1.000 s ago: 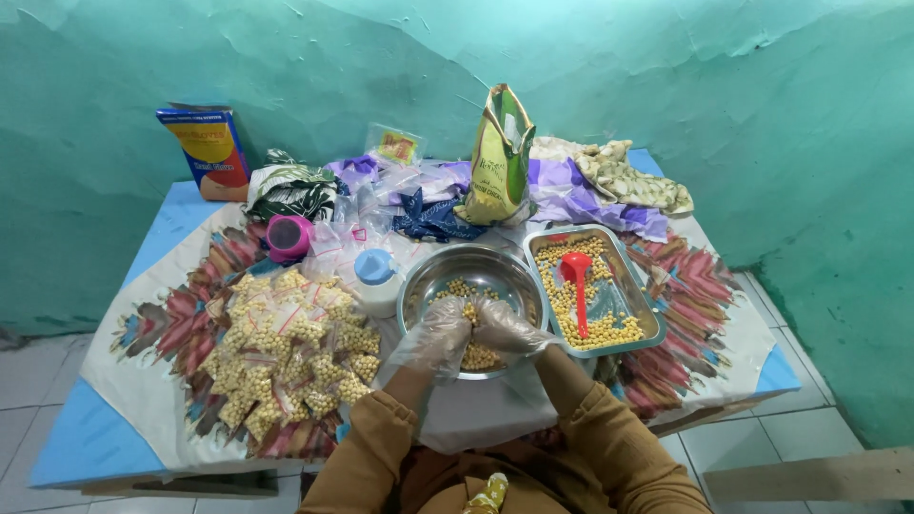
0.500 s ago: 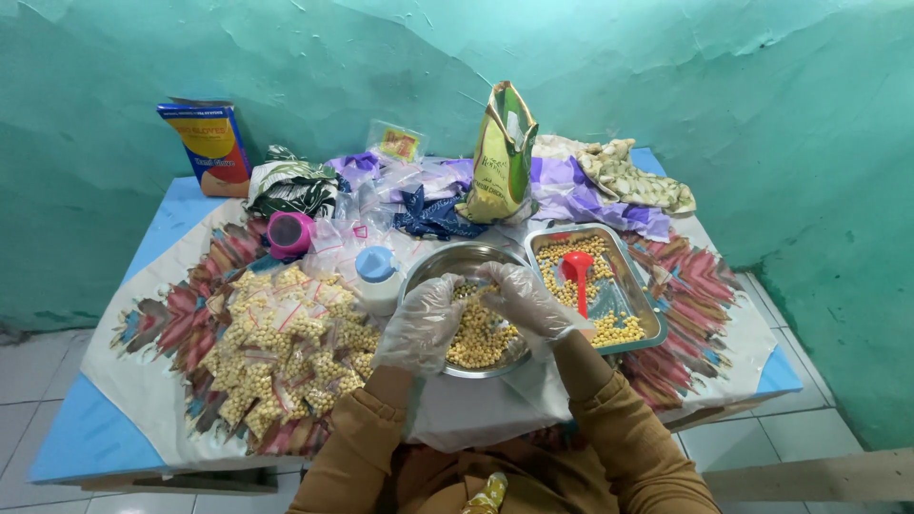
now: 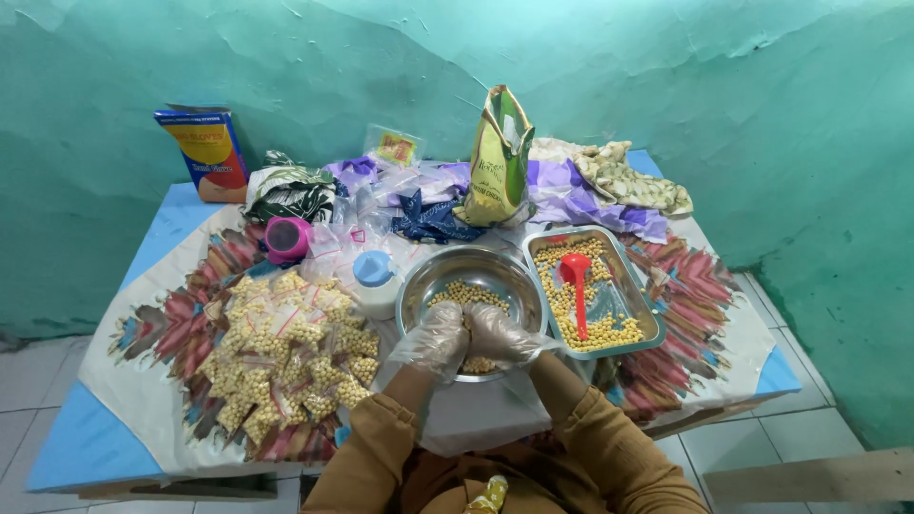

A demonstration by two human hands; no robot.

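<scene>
A round, shiny steel bowl [image 3: 473, 276] sits upright at the table's near edge, holding small pale yellow pellets [image 3: 465, 295] (partly hidden) heaped on its bottom.

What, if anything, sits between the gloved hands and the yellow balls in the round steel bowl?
Nothing visible does. The left hand and right hand, both in clear gloves, are together over the near rim of the steel bowl, right above the yellow balls. The white bottle stands off to the bowl's left.
</scene>
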